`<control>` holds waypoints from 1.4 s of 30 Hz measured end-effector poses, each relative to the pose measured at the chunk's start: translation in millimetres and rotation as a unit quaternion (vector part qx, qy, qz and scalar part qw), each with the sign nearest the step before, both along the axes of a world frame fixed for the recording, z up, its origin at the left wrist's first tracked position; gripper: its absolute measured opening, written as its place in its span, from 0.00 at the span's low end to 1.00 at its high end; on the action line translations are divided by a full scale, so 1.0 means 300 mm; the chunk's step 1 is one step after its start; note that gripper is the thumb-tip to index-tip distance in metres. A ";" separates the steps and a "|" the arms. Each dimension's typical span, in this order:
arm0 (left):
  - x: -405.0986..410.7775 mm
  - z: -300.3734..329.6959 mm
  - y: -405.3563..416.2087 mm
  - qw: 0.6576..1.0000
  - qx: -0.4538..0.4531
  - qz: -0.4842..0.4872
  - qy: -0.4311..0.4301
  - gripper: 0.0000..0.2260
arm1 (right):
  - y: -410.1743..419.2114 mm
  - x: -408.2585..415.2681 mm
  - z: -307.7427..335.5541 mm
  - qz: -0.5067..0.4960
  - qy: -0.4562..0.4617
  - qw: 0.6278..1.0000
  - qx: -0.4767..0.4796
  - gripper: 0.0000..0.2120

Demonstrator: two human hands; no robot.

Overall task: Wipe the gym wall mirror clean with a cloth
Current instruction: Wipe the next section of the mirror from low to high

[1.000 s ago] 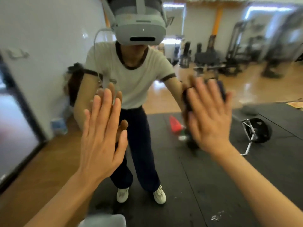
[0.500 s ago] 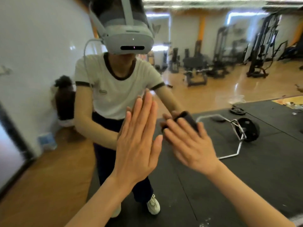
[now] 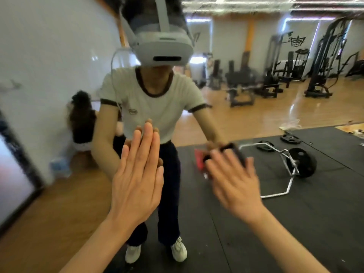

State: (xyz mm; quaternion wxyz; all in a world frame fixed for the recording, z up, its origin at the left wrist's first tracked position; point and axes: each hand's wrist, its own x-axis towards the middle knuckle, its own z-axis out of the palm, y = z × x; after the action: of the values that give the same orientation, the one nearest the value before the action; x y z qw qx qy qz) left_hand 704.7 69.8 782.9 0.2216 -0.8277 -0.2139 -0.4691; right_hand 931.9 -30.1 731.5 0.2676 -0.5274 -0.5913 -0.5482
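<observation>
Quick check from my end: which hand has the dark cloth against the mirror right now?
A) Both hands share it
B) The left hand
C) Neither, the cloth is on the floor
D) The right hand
D: the dark cloth shows past the fingers of the right hand, which presses it flat to the mirror, while the left hand lies bare and flat on the glass with nothing under it.

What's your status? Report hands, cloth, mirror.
Left hand flat on mirror. Right hand pressing dark cloth to glass. Nothing in the way.
</observation>
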 end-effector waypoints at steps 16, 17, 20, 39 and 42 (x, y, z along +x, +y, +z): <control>0.195 0.018 -0.093 0.996 -0.050 -0.049 -0.060 0.30 | -0.050 0.138 0.133 -0.003 0.136 0.989 0.063 0.26; 0.194 0.016 -0.091 0.997 -0.045 -0.035 -0.055 0.30 | -0.071 0.171 0.121 -0.008 0.212 0.973 0.092 0.26; 0.197 0.016 -0.092 0.998 -0.034 -0.009 -0.048 0.30 | -0.039 0.104 0.143 -0.006 0.392 0.903 0.175 0.25; 0.209 0.014 -0.089 0.999 -0.011 0.014 -0.048 0.29 | 0.051 -0.114 0.180 0.039 0.240 0.965 0.103 0.25; 0.206 0.014 -0.092 0.999 -0.012 0.008 -0.044 0.28 | 0.036 -0.074 0.125 0.025 0.117 0.992 0.036 0.28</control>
State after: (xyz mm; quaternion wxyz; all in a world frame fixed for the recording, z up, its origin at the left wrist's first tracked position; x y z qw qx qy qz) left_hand 766.3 42.2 787.1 0.2054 -0.8071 -0.2354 -0.5009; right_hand 909.7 -19.4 768.9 0.3674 -0.5629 -0.5492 -0.4966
